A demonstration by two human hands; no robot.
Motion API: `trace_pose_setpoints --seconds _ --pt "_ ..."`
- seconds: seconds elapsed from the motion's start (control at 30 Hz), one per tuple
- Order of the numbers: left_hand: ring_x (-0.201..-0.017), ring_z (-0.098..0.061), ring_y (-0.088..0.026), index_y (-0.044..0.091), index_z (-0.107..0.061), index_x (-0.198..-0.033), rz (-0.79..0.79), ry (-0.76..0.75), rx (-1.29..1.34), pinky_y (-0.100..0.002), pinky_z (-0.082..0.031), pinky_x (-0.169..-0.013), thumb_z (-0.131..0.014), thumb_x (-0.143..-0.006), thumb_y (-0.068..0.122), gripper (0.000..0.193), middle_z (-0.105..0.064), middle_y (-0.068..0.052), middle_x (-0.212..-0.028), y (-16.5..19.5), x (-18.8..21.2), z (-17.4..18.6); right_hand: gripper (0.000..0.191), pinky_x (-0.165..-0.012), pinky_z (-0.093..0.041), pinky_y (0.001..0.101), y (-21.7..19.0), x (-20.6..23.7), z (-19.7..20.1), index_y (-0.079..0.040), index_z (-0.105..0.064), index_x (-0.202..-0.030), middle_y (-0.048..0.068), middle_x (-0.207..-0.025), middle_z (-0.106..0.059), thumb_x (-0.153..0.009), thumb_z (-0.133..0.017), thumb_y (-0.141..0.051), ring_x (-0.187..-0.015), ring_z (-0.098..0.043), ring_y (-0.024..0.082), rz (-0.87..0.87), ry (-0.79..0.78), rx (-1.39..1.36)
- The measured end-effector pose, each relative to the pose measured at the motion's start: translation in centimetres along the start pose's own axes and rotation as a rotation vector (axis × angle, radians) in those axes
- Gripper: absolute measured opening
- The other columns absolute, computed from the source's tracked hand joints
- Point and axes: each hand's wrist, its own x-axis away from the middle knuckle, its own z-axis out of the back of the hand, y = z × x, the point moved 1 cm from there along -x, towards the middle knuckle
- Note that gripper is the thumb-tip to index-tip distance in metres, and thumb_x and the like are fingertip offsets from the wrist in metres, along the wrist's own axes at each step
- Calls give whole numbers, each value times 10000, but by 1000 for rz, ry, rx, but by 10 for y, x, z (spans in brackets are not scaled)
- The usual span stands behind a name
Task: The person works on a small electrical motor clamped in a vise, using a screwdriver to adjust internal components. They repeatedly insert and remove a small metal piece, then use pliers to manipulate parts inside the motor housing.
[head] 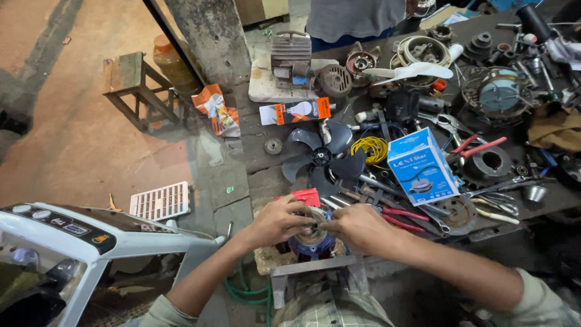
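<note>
Cluttered workbench (266,166), fingers (315,225) around motor (313,239)

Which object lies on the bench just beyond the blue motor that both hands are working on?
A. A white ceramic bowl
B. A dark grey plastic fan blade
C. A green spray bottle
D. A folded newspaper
B. The dark grey fan blade lies flat on the workbench just past the blue motor, which the left hand and right hand both grip; no bowl, spray bottle or newspaper shows there.
</note>
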Motion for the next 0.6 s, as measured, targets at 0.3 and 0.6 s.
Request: trace_pose_setpoints --seconds 0.3,0.6 --pt "-1117 -628 -273 164 -765 -1169 27 -100 257 -445 -480 -986 -784 -877 194 294 -677 -43 -1152 -17 -3 2 288 -621 -485 430 15 26 -39 -135 -794 -1077 75 -778 -666 -791 -774 -162 -701 -658 292 131 416 -259" --pt "-1184 -587 -283 176 -758 -1211 -29 -258 383 -450 -444 -1054 -759 -917 197 295 -641 -63 -1173 -29 -15 9 287 -566 -477 416 24 24 -53 -131 -810 -1087 91 -744 -655 -800 -801 -143 -648 -651 275 34 361 -409"
